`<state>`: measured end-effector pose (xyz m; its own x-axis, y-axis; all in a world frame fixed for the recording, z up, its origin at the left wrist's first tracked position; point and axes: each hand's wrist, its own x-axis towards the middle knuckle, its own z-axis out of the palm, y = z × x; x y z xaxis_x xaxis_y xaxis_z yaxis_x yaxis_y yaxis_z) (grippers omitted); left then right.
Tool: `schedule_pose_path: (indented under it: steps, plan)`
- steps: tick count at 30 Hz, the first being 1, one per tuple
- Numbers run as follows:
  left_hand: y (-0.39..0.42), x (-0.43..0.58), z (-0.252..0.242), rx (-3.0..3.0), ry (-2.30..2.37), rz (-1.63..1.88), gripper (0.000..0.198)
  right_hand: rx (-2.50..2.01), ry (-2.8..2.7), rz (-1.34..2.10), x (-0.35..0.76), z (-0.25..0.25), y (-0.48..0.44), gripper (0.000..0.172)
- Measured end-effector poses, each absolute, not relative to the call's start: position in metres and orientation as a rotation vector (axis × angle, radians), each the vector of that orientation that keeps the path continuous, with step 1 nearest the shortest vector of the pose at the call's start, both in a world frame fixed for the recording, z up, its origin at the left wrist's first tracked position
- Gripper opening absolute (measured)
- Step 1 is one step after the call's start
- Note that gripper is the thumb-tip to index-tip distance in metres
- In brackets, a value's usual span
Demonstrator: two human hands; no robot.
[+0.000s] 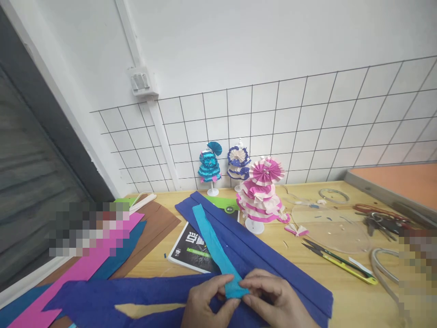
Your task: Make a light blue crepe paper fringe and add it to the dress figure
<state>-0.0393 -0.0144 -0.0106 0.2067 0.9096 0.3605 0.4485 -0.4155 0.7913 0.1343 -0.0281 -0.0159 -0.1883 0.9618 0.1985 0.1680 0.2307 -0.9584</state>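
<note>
Strip of crinkled turquoise paper [212,241] slants toward eleven o'clock over folded dark-blue paper [273,255] on the pale wooden tabletop [348,300]. Both hands, left hand [209,300] and right hand [276,296], pinch its near end between thumbs and fingertips. Toward two o'clock from them lie yellow-and-black metal-bladed snips [336,260].

From my station I see a wooden counter [150,260] bearing dark-blue paper [273,258], a booklet [193,260], yellow-handled snips [353,270] and a pink-ruffled figure [261,207].
</note>
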Motion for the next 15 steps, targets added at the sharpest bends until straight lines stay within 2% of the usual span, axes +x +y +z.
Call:
schedule_pose_path:
  steps: [9, 15]
  plan:
    - [-0.0167, -0.0372, -0.0151, 1.858, 1.278, 1.107, 0.033, -1.092, -1.554, 1.075, 0.1336, -0.0173, -0.0259, 0.016]
    - [-0.0131, -0.0411, -0.0069, 2.135, 1.172, 1.096, 0.025, -1.108, -1.604, 1.028, 0.134, -0.0154, -0.026, 0.017]
